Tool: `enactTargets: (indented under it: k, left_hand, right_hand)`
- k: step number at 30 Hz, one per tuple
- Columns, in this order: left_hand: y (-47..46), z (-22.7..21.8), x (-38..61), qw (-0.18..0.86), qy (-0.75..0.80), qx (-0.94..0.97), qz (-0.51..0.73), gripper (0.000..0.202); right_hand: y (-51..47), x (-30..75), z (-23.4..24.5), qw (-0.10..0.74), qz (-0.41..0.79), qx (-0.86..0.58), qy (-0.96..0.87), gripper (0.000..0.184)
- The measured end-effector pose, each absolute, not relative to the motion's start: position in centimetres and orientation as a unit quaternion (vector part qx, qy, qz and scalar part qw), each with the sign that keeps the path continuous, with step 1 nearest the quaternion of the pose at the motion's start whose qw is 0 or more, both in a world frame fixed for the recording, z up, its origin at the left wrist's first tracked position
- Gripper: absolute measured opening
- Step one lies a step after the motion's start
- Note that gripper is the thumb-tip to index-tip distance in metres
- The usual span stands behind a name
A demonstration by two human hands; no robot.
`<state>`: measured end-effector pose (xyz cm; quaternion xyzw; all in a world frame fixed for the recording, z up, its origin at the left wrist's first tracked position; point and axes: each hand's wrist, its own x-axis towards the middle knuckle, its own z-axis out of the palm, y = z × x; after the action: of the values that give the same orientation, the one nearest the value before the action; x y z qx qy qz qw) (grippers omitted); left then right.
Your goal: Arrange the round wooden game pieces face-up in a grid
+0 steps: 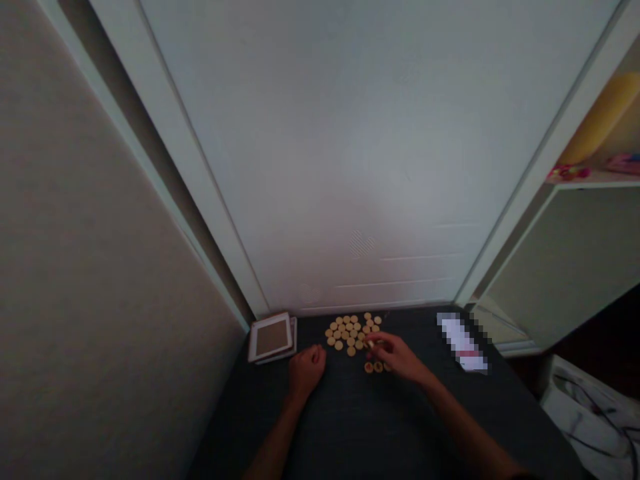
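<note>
The spread of plain round discs [345, 335] lies on the dark table [350, 427], close to its far edge, some discs touching or overlapping and others a little apart; the right hand [397, 355] reaches in at the spread's right side, its thumb and fingertips clamped on one small disc [370, 345], which is partly hidden by the fingers; the left hand [307, 368] rests on the table to the near left of the spread, its fingers curled together into a loose fist, and whether anything is inside it I cannot tell.

Just on the near side of the spread, below the right hand, runs a short row of discs with reddish marks [369, 367], the last one partly covered by that hand; left of the spread, beyond the left hand, sit stacked white-rimmed frames [273, 335] with a brown middle; well to the right of the spread lies a pale item [463, 343], blurred out; behind the spread rises a white panel [350, 167].
</note>
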<state>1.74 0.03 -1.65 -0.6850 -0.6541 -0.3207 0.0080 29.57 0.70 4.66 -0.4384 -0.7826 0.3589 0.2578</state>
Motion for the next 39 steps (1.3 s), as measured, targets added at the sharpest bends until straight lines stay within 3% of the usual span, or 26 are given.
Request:
enactTargets:
  k: [3,6,11,17,31,39]
  left_hand:
    - [-0.7,-1.2,2.1,0.006,-0.648,-0.687,-0.329,0.042]
    - [-1.0,-0.2,3.7,-0.005,-0.618,-0.716,-0.325,0.039]
    - [2.3,2.7,9.5,-0.038,-0.488,-0.824,-0.286,0.02]
    - [8.3,3.1,15.2,-0.063,-0.386,-0.896,-0.211,0.048]
    - [9.0,1.3,12.1,-0.076,-0.387,-0.905,-0.158,0.05]
    - [7.6,2.9,11.7,-0.123,-0.386,-0.889,-0.214,0.046]
  right_hand:
    - [-4.1,29.5,2.0,0.365,0.501,-0.434,-0.654,0.042]
    - [-7.2,29.6,-0.4,0.395,0.557,-0.447,-0.578,0.044]
    - [-9.8,30.5,-2.4,0.433,0.513,-0.507,-0.54,0.045]
    - [-10.8,31.3,-3.0,0.474,0.449,-0.55,-0.521,0.05]
    - [-10.7,31.2,-4.1,0.478,0.382,-0.546,-0.572,0.041]
    - [-10.8,31.7,-3.5,0.477,0.491,-0.522,-0.51,0.049]
